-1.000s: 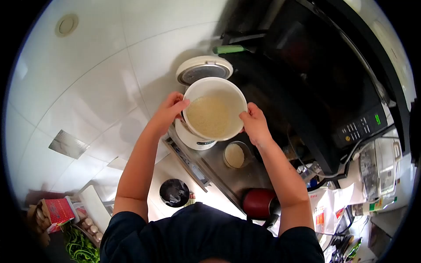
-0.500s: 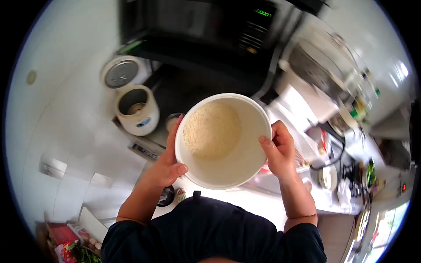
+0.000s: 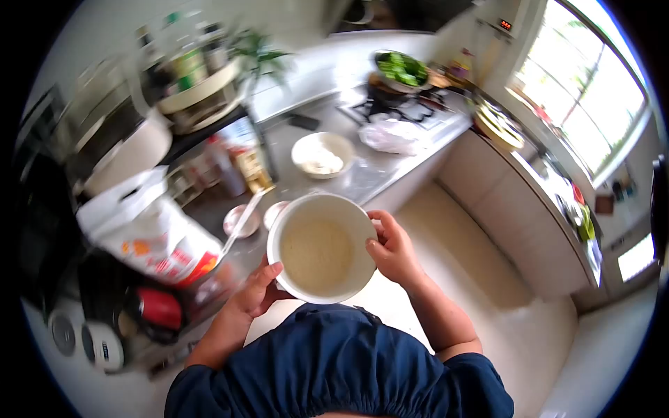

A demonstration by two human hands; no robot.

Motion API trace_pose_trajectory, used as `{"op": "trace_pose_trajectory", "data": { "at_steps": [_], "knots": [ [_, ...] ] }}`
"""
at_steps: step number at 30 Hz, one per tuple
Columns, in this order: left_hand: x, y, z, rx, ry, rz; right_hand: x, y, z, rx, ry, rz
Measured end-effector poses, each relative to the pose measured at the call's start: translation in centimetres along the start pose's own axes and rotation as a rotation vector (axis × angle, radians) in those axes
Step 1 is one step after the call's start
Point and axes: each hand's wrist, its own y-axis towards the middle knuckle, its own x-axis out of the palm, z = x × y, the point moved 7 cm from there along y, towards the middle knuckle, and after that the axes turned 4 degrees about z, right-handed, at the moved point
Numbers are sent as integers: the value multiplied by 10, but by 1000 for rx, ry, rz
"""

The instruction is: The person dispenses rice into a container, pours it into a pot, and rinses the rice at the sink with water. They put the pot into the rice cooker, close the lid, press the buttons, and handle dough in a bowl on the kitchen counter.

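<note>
A deep white bowl (image 3: 362, 261) is held up in front of my body, its opening facing me. Pale, fine-grained contents that look like raw rice (image 3: 317, 254) cover its bottom. My left hand (image 3: 256, 289) grips the lower left side, thumb over the rim and the other fingers partly hidden behind the wall. On the right side of the rim, my right hand (image 3: 396, 251) is closed with its thumb at the edge. Just beyond the bowl lies the counter, where a white bowl with white pieces in it (image 3: 323, 157) stands.
A white and red bag (image 3: 150, 233) and a red kettle (image 3: 159, 308) are on the left. Along the counter are a small bowl (image 3: 241, 221), a plastic bag (image 3: 394, 134), and a pan of green leaves (image 3: 403, 70) on the stove. Floor (image 3: 460, 244) stretches to the right.
My view has swung right, from the microwave and the open white canister to the counter, stove and window. Both hands still hold the bowl, which has turned along with me.
</note>
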Motion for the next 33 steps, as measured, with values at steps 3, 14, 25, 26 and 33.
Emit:
{"op": "trace_pose_trajectory", "data": {
  "at_steps": [3,14,25,26,33],
  "knots": [
    [40,78,-35,-148,446,60,-89,-6,41,55,-59,208],
    [213,409,-168,-544,480,-202,-393,16,129,460,-236,578],
    [405,653,-273,-697,555,-259,-695,-164,224,621,-2,1229],
    [429,673,-284,-682,537,-248,-729,-168,228,635,9,1245],
    [564,797,-341,-717,495,-179,-961,-55,233,582,-156,1107]
  ]
}}
